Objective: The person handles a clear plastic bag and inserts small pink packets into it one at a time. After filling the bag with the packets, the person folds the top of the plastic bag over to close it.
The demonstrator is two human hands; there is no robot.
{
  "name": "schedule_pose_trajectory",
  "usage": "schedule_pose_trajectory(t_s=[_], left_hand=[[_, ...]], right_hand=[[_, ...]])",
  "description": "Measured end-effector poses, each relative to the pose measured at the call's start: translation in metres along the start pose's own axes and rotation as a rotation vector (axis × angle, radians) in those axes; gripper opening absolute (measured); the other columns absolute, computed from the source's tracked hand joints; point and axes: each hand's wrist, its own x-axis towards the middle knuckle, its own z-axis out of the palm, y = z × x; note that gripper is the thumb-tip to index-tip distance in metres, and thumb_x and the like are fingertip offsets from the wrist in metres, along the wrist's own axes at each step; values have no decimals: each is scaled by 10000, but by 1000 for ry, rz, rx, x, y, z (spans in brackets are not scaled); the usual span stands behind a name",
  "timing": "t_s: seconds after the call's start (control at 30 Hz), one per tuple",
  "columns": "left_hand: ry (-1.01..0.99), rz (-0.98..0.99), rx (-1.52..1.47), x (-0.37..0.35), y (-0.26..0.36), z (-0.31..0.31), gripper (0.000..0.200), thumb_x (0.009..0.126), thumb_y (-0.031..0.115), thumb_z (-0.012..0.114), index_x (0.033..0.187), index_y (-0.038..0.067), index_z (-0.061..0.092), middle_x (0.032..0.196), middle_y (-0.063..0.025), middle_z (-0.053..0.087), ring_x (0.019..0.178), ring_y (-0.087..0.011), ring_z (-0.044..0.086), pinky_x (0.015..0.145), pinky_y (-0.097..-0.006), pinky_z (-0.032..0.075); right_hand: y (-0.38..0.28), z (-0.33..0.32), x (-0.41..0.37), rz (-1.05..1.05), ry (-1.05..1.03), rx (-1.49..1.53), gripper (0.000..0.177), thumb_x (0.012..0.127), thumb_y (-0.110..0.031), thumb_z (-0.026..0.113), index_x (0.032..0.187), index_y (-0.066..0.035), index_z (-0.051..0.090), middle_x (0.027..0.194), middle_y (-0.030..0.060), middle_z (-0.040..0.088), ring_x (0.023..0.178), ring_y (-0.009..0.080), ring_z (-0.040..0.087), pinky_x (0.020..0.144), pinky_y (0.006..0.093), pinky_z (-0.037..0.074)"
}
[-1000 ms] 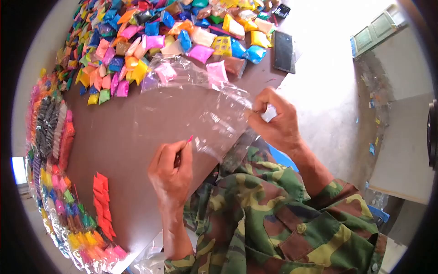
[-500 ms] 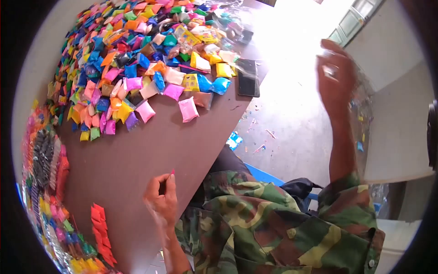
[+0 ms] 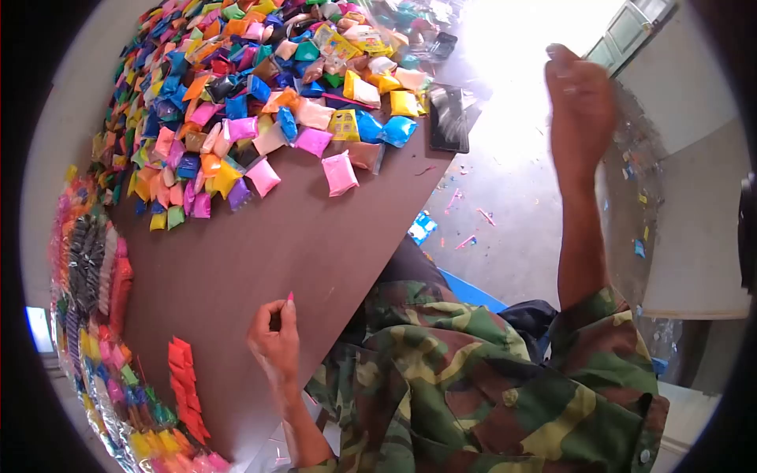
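Observation:
My left hand [image 3: 272, 335] is over the brown table [image 3: 260, 252], thumb and forefinger closed in a pinch. A small pink bit [image 3: 290, 297] sticks up at the fingertips; its kind is too small to tell. My right hand [image 3: 579, 102] is raised off to the right, beyond the table edge and above the floor. Its fingers are curled in, slightly blurred, and whatever they may hold is hidden. Nearest to my left hand lies a strip of red packets [image 3: 187, 386]. A pink packet [image 3: 340, 174] rests at the front of a large heap of colourful small packets [image 3: 236, 102].
A dark phone-like slab [image 3: 449, 118] lies by the table's right edge, partly under clear plastic. Bundled strips of coloured packets [image 3: 102, 315] line the left side. Scraps [image 3: 465, 242] and a blue-and-white packet [image 3: 423, 227] are on the floor.
My right hand has risen slightly, and its fingers look more curled; a whitish shine in it no longer shows. My left hand keeps its pinch. The whole view has shifted a little.

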Motion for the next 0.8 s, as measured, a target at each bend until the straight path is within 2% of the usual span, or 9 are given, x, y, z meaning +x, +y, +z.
schedule_pose_trajectory(t_s=[0.03,0.07,0.1,0.23,0.37,0.47,0.57,0.67,0.8], left_hand=[[-8,-6,16,3,-1,0,138,1002,116,763,977,-18,740,829,-75,730,721,-145,651,671,-326,536],[-20,-18,35,3,-3,-2,143,1001,122,761,976,-17,741,828,-74,729,719,-146,649,670,-327,535],[-29,-33,47,2,-4,-2,148,1000,128,760,975,-16,741,827,-73,728,716,-147,646,669,-328,534],[18,51,85,5,-2,-3,199,1007,179,760,983,-17,741,788,-44,700,705,-132,622,676,-318,523],[23,-1,68,4,1,-7,201,1016,180,744,1001,-21,741,804,-45,707,717,-136,627,686,-323,528],[33,-20,42,6,-4,-10,207,1022,185,735,1024,-22,742,810,-45,703,722,-137,624,695,-322,528],[21,-17,49,18,-7,-12,210,1031,186,723,1058,-21,743,817,-42,693,729,-132,612,702,-320,526],[-2,23,57,47,1,-7,203,1038,178,710,1088,-16,744,836,-41,690,741,-124,607,707,-316,523],[-74,92,38,90,8,8,191,1034,157,696,1106,-11,751,893,-41,718,791,-116,640,731,-312,535]], right_hand=[[-5,7,-14,55,-150,-64,145,977,37,721,975,-48,603,1197,132,798,1114,168,732,973,335,588],[-13,19,-29,125,-197,62,155,973,27,726,963,-44,588,1190,140,795,1107,157,724,976,325,579],[-20,23,-40,128,-245,26,166,979,11,729,974,-49,574,1214,145,785,1117,141,707,967,316,572],[-31,44,-87,512,-335,432,202,984,55,701,988,-48,528,1196,113,736,1119,100,624,948,287,528],[-44,58,-120,455,-432,428,210,1000,70,678,978,-47,505,1086,55,679,1065,72,589,868,250,511],[-53,67,-132,660,-415,512,213,1015,33,703,973,-39,507,1019,28,650,1005,46,578,815,222,495],[-54,69,-138,774,-437,495,198,1032,4,707,981,-27,518,1015,26,664,960,24,548,787,199,480],[-57,68,-141,839,-488,413,142,1048,-10,689,1019,-17,550,1071,48,717,986,39,610,818,210,521],[-49,66,-151,910,-449,618,98,1049,-6,671,1081,-13,578,1169,83,748,1061,93,690,865,253,579]])
